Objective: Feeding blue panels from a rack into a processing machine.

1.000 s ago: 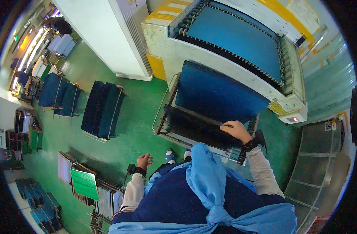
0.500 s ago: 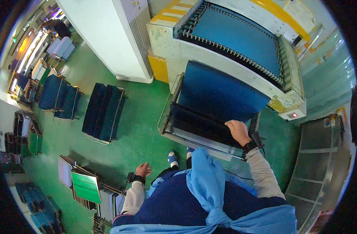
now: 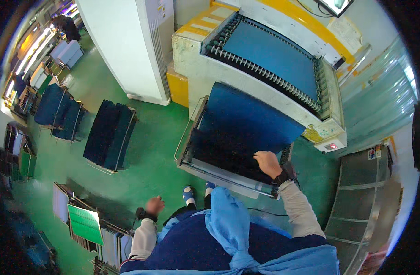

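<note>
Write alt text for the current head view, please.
A person's right hand is at a rack of dark blue panels; the left hand, blurred, is over green floor. Beyond the rack, a lighter panel lies on a roller machine.

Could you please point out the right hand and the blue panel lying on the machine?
Right hand (image 3: 268,165), head view: back of the hand.
Blue panel (image 3: 271,58), head view: middle of its upper face.

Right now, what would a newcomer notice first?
First, the large dark-blue rectangular panel in the metal rack at centre, with the right hand's fingers near it. Beyond it, a blue rectangular surface ringed by grey rollers tops the pale machine. Lower left, a green rectangular board stands out.
</note>
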The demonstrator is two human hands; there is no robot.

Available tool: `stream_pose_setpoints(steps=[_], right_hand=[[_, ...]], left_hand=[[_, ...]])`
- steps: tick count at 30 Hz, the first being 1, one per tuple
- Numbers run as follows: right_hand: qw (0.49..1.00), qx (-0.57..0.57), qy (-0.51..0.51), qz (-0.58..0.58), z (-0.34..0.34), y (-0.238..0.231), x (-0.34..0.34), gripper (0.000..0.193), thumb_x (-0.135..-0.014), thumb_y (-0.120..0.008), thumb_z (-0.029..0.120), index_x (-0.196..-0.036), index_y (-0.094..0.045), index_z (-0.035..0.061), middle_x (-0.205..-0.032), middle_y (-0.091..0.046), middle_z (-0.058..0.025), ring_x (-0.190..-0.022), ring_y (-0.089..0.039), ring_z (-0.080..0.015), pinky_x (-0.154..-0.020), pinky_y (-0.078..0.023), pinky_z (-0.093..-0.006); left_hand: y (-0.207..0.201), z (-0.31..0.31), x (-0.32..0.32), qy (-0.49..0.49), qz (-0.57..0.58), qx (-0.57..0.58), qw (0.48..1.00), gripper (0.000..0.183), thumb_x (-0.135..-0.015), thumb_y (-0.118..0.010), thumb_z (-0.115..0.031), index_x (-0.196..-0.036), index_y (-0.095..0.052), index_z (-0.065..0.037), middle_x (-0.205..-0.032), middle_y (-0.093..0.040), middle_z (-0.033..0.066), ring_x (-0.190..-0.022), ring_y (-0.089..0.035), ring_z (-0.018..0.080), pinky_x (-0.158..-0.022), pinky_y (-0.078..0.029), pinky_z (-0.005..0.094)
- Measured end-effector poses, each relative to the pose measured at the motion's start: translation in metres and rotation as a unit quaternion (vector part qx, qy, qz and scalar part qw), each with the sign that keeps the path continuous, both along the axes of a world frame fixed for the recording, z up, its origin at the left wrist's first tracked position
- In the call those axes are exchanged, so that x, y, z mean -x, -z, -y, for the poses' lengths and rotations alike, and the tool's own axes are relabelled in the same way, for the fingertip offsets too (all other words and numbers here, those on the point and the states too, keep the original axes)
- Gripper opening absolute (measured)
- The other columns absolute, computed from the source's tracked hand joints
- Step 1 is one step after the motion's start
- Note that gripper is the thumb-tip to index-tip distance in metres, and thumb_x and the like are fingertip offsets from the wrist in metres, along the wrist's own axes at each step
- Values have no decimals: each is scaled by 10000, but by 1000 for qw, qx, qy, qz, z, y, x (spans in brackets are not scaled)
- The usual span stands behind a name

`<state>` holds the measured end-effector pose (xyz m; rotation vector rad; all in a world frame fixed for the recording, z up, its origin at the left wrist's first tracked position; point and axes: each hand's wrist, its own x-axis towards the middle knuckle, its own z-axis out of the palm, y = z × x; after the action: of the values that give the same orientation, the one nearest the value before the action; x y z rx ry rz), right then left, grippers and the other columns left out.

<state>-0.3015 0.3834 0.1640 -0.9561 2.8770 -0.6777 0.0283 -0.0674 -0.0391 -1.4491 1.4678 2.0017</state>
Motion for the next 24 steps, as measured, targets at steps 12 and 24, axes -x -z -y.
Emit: stream_pose_setpoints(steps=[12, 24], right_hand=[[997, 26, -26, -63, -6, -22, 16, 114, -824, -618, 156, -795, -644, 48, -788, -640, -153, -752, -619, -351, -645, -480, -437], [958, 11, 55, -283, -1, -138, 45, 46, -765, -656, 100, -768, -630, 63, -794, -640, -88, -727, -612, -304, -643, -474, -419]], left_hand=[[4, 12, -21, -58, 23, -1, 998, 278, -902, -622, -309, -946, -577, -38, -741, -634, 102, -554, -597, 187, -455, -458, 299], [6, -2, 47, -2, -47, -36, 998, 281, -902, -619, -292, -997, -567, -33, -730, -620, 73, -561, -605, 177, -446, -452, 273]])
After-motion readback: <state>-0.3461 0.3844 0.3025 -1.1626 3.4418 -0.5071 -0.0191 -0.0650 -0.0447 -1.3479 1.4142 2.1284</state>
